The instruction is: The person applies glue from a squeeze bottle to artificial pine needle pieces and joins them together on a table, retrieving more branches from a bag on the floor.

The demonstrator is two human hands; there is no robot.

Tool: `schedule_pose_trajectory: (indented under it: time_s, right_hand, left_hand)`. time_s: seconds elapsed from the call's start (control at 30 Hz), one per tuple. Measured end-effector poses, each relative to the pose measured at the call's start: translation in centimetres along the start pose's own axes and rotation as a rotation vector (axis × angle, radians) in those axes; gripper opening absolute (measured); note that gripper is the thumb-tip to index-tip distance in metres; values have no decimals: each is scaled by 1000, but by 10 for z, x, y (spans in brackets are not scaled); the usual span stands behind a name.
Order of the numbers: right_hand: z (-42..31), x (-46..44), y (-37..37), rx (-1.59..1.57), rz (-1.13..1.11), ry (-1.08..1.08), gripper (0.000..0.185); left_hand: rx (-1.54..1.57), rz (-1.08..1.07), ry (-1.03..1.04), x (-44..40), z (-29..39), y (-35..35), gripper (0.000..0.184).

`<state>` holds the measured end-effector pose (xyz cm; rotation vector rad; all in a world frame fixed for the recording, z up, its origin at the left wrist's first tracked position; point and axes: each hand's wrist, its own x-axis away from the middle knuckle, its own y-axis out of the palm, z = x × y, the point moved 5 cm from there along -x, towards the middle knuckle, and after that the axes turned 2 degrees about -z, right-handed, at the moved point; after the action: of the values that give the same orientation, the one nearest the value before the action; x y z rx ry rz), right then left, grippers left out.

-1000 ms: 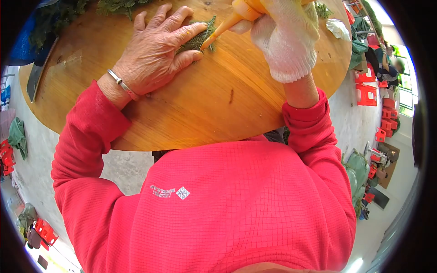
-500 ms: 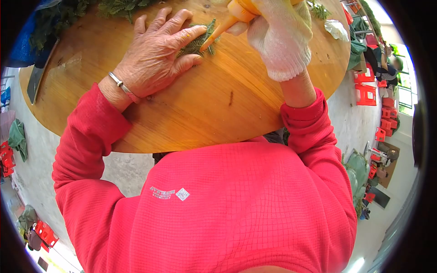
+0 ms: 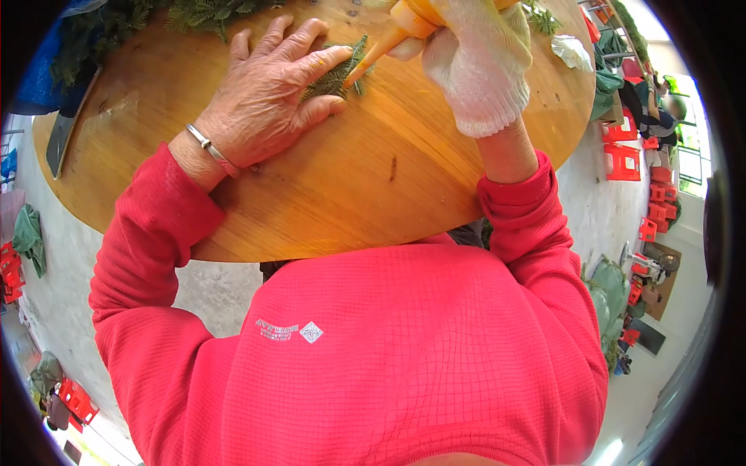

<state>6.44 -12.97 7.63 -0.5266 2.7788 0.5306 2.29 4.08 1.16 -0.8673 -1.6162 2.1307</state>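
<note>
A small green fir sprig [image 3: 336,78] lies flat on the wooden table. My bare left hand [image 3: 268,85], with a metal bracelet at the wrist, rests palm down over its left side. Its fingers are spread, the thumb and forefinger pressing on the sprig from two sides. My right hand [image 3: 486,66], in a white knitted glove, grips an orange squeeze bottle [image 3: 416,17] tilted downward. The bottle's long tapered nozzle [image 3: 377,57] has its tip at the sprig. The upper part of the bottle is hidden by the glove and the frame edge.
The round wooden table [image 3: 350,194] bears fir branches [image 3: 206,9] at the far left, a dark flat blade-like piece [image 3: 62,140] at its left edge, and a crumpled white wad [image 3: 573,52] at the right. Red stools [image 3: 623,161] and a person [image 3: 657,116] are beyond.
The nozzle tip has shifted very slightly on the sprig. Both hands keep nearly the same place and hold.
</note>
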Motion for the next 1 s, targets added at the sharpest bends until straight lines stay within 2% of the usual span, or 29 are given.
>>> schedule_pose_trajectory:
  time_s: [0.1,0.2,0.3,0.6,0.7,0.8,1.0]
  right_hand:
    - [-4,2,2,59,98,54,15]
    - [0,-4,-2,-48,-1,-23,14]
    - [-2,-6,-5,-73,-6,-75,12]
    - [-3,-6,-7,-102,51,-64,6]
    - [-5,-8,-6,-126,18,-132,5]
    - [-13,-4,0,-83,93,-86,5]
    - [-6,-9,-7,-111,50,-88,7]
  left_hand:
    - [3,3,6,0,0,-1,58]
    - [7,0,5,0,0,-1,58]
    - [18,3,9,0,0,0,58]
    - [36,1,15,-1,0,-1,57]
    - [47,-7,10,-2,-1,0,57]
    - [24,5,12,-1,-1,1,56]
    - [37,-6,7,-2,-1,-1,56]
